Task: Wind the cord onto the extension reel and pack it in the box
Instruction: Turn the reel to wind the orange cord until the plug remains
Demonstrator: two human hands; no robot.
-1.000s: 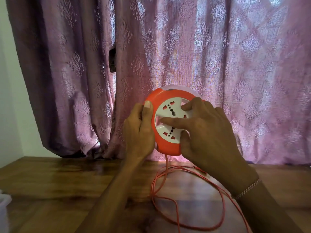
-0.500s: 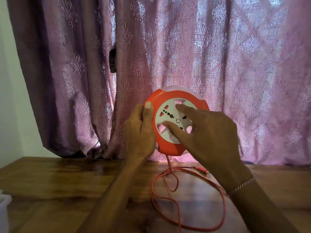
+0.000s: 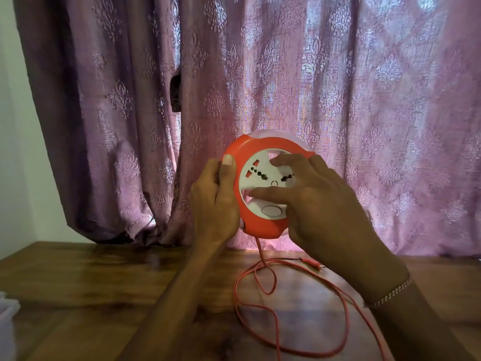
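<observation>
Left hand (image 3: 216, 204) clamped around reel (image 3: 260, 183) edge, thumb up; right hand (image 3: 320, 207) fingers spread on reel's face.

Extension reel (image 3: 256, 155) is showing an orange-red housing around a white socket face (image 3: 260, 188), with black pin holes, two small red rectangles and a pale oval outline near the bottom; a translucent whitish rim is peeking behind the top. Cord (image 3: 263, 316) is matching, orange-red, looping over the table (image 3: 78, 282), which is showing brown wood grain with dark streaks. Curtain (image 3: 364, 100) is glowing mauve-pink with a repeating damask motif, darker purple toward the left. Wall (image 3: 15, 152) is looking pale greenish-white. Bracelet (image 3: 390, 295) is glinting silver.
</observation>
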